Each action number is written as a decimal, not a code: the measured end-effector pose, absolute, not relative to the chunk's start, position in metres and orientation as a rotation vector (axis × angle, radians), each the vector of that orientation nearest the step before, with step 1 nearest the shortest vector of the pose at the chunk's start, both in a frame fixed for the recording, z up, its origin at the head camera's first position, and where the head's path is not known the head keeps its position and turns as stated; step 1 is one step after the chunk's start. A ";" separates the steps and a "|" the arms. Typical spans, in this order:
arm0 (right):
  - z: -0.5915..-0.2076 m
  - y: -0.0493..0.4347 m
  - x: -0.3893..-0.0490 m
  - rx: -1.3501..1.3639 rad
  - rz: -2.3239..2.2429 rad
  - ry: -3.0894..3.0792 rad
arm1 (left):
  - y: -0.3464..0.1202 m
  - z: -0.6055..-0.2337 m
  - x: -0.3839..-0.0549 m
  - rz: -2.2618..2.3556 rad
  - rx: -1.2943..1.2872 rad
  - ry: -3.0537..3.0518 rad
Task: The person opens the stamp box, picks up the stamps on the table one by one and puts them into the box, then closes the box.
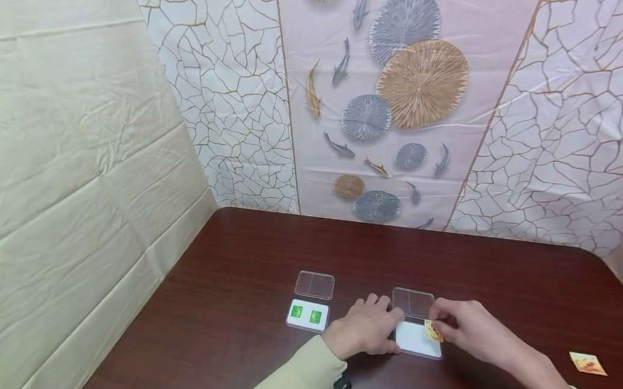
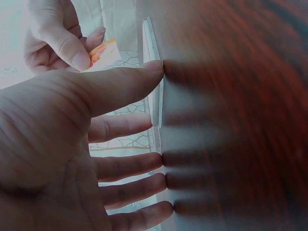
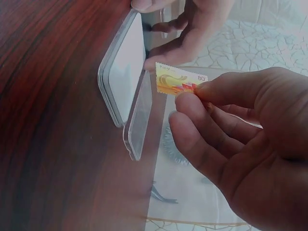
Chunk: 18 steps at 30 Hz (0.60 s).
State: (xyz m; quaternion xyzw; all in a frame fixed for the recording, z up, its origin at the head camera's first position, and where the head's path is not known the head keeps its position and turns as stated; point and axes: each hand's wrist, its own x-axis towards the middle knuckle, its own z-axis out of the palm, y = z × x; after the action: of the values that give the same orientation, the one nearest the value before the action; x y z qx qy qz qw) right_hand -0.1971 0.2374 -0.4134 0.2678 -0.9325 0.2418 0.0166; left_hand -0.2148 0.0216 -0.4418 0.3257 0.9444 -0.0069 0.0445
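Observation:
A yellow-orange postage stamp [image 3: 175,79] with perforated edges and an "80" on it is pinched between the thumb and forefinger of my right hand [image 1: 467,329]. In the head view the stamp overlaps the right part of a flat clear plastic case [image 1: 417,339] with a white insert. This case lies open, its transparent lid [image 1: 412,302] folded back on the far side. My left hand [image 1: 368,328] rests at the case's left end, thumb at the near corner and forefinger at the far one. Its fingers are spread and nearly straight, with fingertips [image 2: 166,180] down on the table.
On the left lies a second open case [image 1: 307,323] holding two green stamps on white, its clear lid [image 1: 314,285] behind it. Another yellow-orange stamp [image 1: 588,363] lies far right on the dark wooden table [image 1: 214,344]. Patterned cloth [image 1: 373,162] hangs beyond the back edge.

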 end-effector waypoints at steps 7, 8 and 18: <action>-0.421 0.231 -0.200 0.907 0.948 -2.925 | 0.021 -0.442 -0.215 -0.015 0.993 2.877; -0.422 0.230 -0.200 0.927 0.978 -2.924 | 0.021 -0.441 -0.215 -0.019 0.993 2.880; -0.427 0.223 -0.205 0.940 1.046 -2.973 | 0.022 -0.442 -0.216 -0.017 0.989 2.878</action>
State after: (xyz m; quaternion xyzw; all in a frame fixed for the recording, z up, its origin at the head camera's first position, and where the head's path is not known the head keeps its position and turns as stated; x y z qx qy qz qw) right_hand -0.2055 0.2230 -0.4273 0.2851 -0.9015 0.3173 -0.0736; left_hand -0.2158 0.0220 -0.4419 0.3244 0.9446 -0.0057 0.0492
